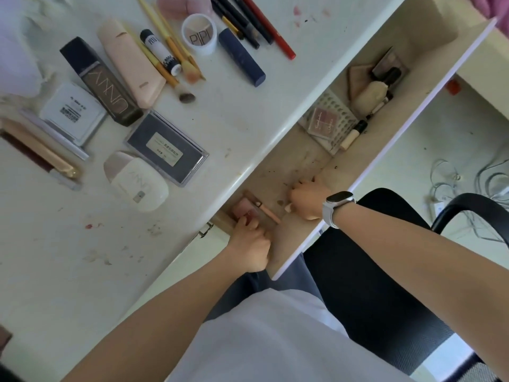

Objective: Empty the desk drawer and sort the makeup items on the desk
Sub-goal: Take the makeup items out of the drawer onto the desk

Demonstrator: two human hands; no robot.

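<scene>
While curled fingers [249,226] grip a pink compact [243,209], "UNNY" bottle [103,84] and "PIPL" pot [199,34] on the desk [234,117].

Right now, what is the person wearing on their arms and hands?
Both forearms are bare, with no sleeves reaching them and no gloves. The right wrist wears a smartwatch with a dark, rounded rectangular face and a pale grey band. The left hand and right hand show no rings that can be made out. A white top covers the body.
</scene>
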